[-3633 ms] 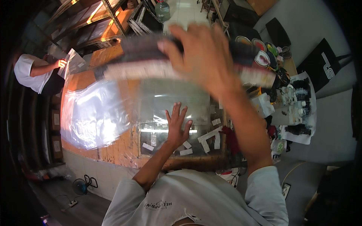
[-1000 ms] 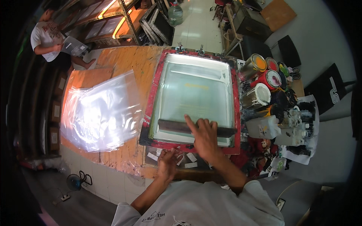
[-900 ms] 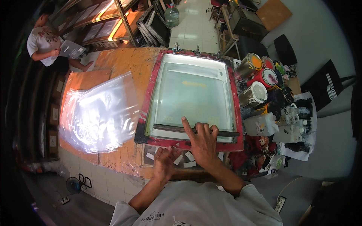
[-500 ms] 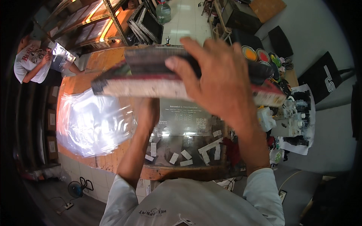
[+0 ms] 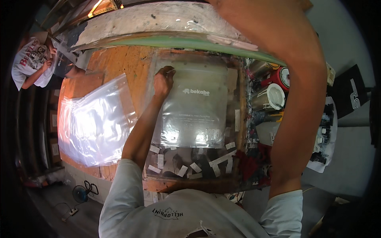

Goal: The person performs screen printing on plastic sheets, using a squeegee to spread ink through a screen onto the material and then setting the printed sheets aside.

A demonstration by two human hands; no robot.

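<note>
The bag point(image 5: 194, 107), clear with white print on its face, lies flat on the glass point(image 5: 172, 163), spreading right of the left grip point(image 5: 164, 81) and back toward the person. That grip is at the bag's far left corner, fingers curled in, and appears to pinch the film's edge. The right grip is past the top edge of view, so I cannot tell whether it is closed or what it holds; only the right arm point(image 5: 301, 79) shows, reaching up and forward.

Beyond the left grip, the frame point(image 5: 158, 18) stands raised over the far side of the counter point(image 5: 135, 59), well apart from the bag. Nearer the person than the grip, tape strips point(image 5: 183, 171) are scattered about the glass. Left of the grip and a little nearer lies a shiny stack point(image 5: 95, 123) of clear bags. Well to its right are cans point(image 5: 274, 97) and a red cloth point(image 5: 248, 162). Far left, a co-worker point(image 5: 37, 65) stands.

The step in hand looks to be handling the printed bag by its corner under the raised frame. The next move seems to call for a sure pinch, the frame kept clear, and nothing rubbing the print, which may be wet.
</note>
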